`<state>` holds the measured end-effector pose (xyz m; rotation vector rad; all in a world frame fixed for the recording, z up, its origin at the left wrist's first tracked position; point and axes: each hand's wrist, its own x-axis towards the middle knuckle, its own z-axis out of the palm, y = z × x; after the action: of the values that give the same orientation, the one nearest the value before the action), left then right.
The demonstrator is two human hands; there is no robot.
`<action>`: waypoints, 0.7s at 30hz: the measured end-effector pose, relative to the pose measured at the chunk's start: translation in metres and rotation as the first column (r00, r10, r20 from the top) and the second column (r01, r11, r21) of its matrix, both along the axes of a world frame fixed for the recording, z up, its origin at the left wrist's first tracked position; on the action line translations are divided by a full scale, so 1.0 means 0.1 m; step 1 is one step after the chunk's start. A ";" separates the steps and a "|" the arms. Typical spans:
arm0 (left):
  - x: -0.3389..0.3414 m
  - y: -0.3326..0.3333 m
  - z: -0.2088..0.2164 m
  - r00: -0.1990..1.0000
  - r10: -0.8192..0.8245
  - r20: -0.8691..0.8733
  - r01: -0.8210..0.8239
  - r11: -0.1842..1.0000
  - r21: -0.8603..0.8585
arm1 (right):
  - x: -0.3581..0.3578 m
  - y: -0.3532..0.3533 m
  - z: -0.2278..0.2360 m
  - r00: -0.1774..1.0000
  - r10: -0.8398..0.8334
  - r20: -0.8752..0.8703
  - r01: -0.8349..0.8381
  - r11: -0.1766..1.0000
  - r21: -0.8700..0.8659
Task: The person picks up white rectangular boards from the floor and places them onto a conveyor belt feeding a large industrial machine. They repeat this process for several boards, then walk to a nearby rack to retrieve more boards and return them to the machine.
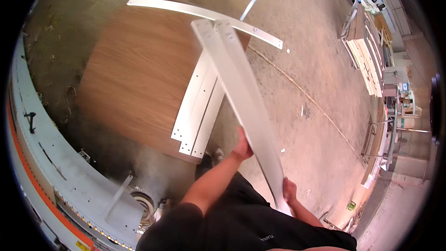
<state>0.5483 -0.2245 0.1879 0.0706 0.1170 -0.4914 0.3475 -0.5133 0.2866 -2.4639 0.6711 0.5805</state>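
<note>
Hands grip two long, narrow white laminated panel strips, carried as a pair with their faces together. The long axis of the pair runs from the person's body at the lower edge of the view up and away toward the far end near the top centre, tilting slightly leftward as it goes.

The left hand holds the left edge of the pair at a point further along its length; its fingers are wrapped under the strips, so only the back of the hand and the thumb side show. The right hand holds the near end, close to the body, with the fingers closed around the right edge. The left hand is therefore the forward support and the right hand the rear support.

The far end of the pair hangs over a large brown wood-grain board that lies flat on the concrete floor. On that board rest more white strips, laid side by side along its right edge with the same general heading as the carried pair. One further curved-looking white strip lies crosswise over the board's far edge. The carried pair sits above and just right of the resting strips, not touching them.

A white and orange machine bed borders the left. Stacked pale boards stand well apart at the right.
</note>
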 end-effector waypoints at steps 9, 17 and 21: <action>-0.93 1.02 1.02 0.863 0.503 -0.040 -0.482 0.845 0.231 | -0.27 -1.01 -0.39 0.819 0.533 -0.214 -0.479 0.839 0.258; -2.25 0.68 1.52 0.649 0.761 0.001 -0.628 0.536 0.564 | 0.93 1.56 0.59 0.352 0.919 0.176 -0.871 0.252 0.421; -3.01 0.69 1.65 0.495 0.862 0.106 -0.797 0.402 0.450 | 0.80 1.48 0.28 0.140 0.956 0.257 -0.904 0.017 0.428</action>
<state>0.2473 -0.1555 0.3525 0.4170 0.3914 0.5947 0.4270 -0.3653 0.3144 -1.9813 -1.2425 1.1670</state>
